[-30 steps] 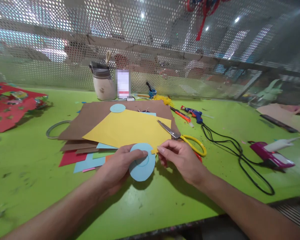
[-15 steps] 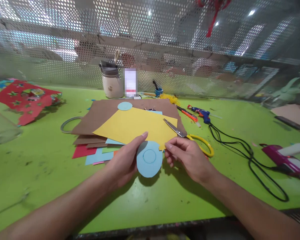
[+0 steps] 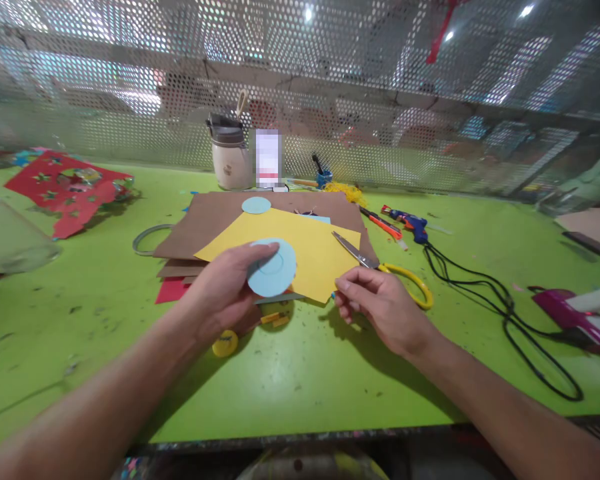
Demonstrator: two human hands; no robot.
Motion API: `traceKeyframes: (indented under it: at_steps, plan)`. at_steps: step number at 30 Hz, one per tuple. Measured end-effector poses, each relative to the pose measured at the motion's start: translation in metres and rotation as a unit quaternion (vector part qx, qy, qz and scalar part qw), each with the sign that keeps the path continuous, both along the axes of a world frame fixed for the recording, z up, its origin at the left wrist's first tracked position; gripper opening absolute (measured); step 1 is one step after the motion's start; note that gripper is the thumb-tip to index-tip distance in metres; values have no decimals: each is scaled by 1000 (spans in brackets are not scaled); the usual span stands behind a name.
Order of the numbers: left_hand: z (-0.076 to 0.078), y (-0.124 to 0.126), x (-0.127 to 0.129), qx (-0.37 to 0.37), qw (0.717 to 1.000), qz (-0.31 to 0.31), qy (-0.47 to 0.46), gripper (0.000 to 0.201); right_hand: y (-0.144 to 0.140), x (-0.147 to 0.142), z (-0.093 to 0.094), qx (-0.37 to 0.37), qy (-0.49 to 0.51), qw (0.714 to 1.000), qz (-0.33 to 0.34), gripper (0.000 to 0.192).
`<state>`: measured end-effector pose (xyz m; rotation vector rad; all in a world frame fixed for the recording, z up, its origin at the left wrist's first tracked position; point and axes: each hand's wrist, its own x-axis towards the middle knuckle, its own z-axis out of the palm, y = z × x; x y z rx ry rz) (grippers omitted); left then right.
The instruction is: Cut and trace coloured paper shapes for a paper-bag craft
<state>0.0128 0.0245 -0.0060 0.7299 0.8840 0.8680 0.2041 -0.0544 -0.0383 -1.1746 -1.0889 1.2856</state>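
While the left hand (image 3: 225, 293) pinched the blue disc (image 3: 272, 267) above the yellow sheet (image 3: 300, 257), face tilted toward the person, round with no long axis, the right hand (image 3: 380, 310) curled loosely, empty, near the scissors (image 3: 380, 270).

Paper stack (image 3: 215, 223) lay at table (image 3: 300, 380) centre; a sheet (image 3: 310, 257) lay on top, a small disc (image 3: 256, 205) on its far part. Scissors (image 3: 380, 267) lay on the stack's right edge. Left hand (image 3: 220, 297) held a larger disc (image 3: 273, 268) above the stack's near edge; right hand (image 3: 385, 310) was near the scissors. Jar (image 3: 230, 157) stood behind the stack, glue gun (image 3: 405, 223) to its right, cut-out sheet (image 3: 65, 190) far left.
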Motion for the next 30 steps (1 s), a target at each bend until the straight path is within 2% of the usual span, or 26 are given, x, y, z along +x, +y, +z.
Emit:
traceKeyframes:
  at_steps: [3,6,11,15,18,25,30]
  plan:
    - [9,7,-3,-4,998,60,-13,13,0,-4,-2,-14,-51,998,27,21]
    - [9,5,-1,-8,998,69,-12,11,0,-9,-5,-26,-88,995,48,23]
    - [-6,-1,2,-21,1000,9,6,6,0,-13,3,-28,-113,992,54,24]
    - [-17,-1,3,-7,1000,-12,13,5,3,-10,20,14,-136,990,26,20]
    - [-20,-4,6,-17,998,-52,8,8,11,-11,27,36,-133,990,2,19]
    - [-21,-10,9,-46,994,-103,-11,14,28,-18,19,-4,-100,995,2,22]
    - [-17,-5,7,-56,988,-133,-46,29,26,-11,13,-9,9,1000,-6,21]
